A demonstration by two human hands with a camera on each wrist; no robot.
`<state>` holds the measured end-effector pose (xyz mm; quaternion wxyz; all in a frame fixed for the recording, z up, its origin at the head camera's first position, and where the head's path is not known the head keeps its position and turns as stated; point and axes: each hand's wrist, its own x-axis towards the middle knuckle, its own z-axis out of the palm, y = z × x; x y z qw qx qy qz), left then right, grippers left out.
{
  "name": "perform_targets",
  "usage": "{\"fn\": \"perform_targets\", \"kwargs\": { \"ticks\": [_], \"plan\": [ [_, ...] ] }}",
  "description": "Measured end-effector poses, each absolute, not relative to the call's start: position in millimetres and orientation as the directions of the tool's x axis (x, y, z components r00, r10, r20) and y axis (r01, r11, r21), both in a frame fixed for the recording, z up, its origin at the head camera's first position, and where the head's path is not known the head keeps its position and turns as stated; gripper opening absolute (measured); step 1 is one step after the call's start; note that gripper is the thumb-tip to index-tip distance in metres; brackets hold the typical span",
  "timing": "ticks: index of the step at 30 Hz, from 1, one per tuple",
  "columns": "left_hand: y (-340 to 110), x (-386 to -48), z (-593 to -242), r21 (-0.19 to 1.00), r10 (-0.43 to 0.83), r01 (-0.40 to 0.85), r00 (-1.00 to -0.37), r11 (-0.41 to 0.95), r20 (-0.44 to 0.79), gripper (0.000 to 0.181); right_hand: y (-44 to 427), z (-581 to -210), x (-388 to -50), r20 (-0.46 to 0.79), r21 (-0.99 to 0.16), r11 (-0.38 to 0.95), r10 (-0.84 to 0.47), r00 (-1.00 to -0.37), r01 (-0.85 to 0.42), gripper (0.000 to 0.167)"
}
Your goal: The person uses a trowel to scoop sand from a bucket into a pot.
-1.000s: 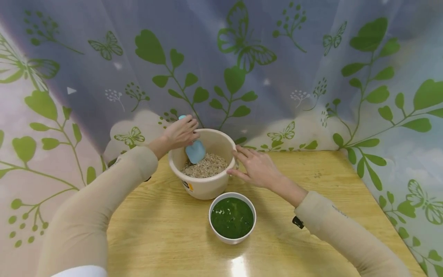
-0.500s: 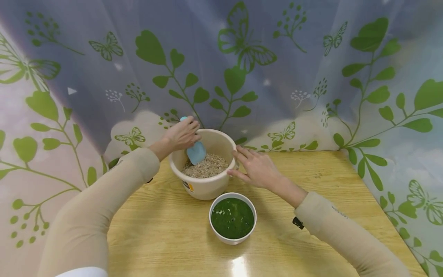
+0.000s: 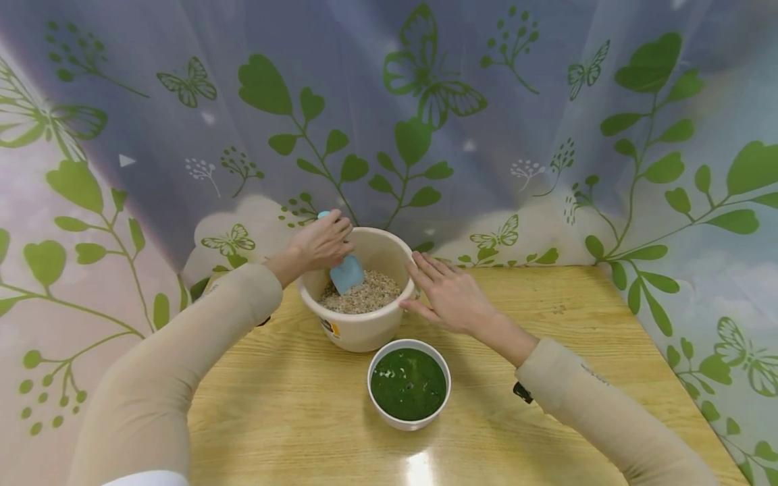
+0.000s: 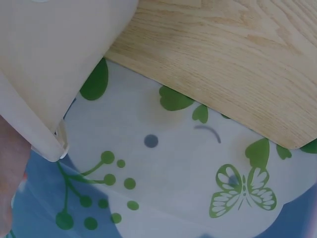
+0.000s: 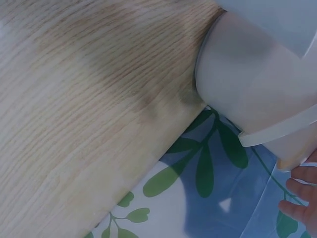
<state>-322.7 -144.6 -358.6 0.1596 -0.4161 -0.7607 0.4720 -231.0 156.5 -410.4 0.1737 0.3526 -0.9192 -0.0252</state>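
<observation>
In the head view, a cream bucket [image 3: 358, 333] stands at the back of the table and holds coarse, pale brown grainy material [image 3: 372, 297]. My left hand [image 3: 321, 241] curls round the handle of a light blue scoop [image 3: 348, 274]. The scoop slants down into the bucket, its tip at the grains. Against the bucket's right rim rests my right hand [image 3: 448, 295], fingers fairly straight. In the right wrist view its fingertips [image 5: 303, 174] show beside the bucket wall [image 5: 247, 74]. Only the edge of the left hand [image 4: 10, 183] appears in the left wrist view.
Just in front of the bucket stands a white bowl [image 3: 406, 424] nearly full of dark green liquid [image 3: 407, 385]. The wooden table [image 3: 273, 412] ends at a printed curtain [image 3: 340, 88] with leaves and butterflies, close behind the bucket.
My left hand has moved slightly down and right, bringing the scoop lower so its tip meets the grains. The right hand stays at the bucket's rim.
</observation>
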Motion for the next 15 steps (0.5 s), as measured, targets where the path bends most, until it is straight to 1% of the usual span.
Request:
{"fn": "perform_targets", "kwargs": {
  "ticks": [5,11,15],
  "plan": [
    [-145.3,-321.0,-359.0,-0.845,0.773,0.485,-0.617,0.227,-0.147,0.036,155.2,-409.4,-231.5,0.275,0.17,0.758,-0.65,-0.708,-0.63,0.101],
    [-146.3,-318.8,-360.8,-0.838,0.762,0.488,-0.631,0.244,-0.145,0.04,155.2,-408.5,-231.9,0.256,0.165,0.772,-0.635,-0.729,-0.614,0.086],
    [-147.9,-318.3,-364.2,-0.83,0.761,0.492,-0.635,0.262,-0.136,0.041,154.7,-407.9,-231.1,0.239,0.157,0.78,-0.625,-0.743,-0.606,0.085]
  ]
}}
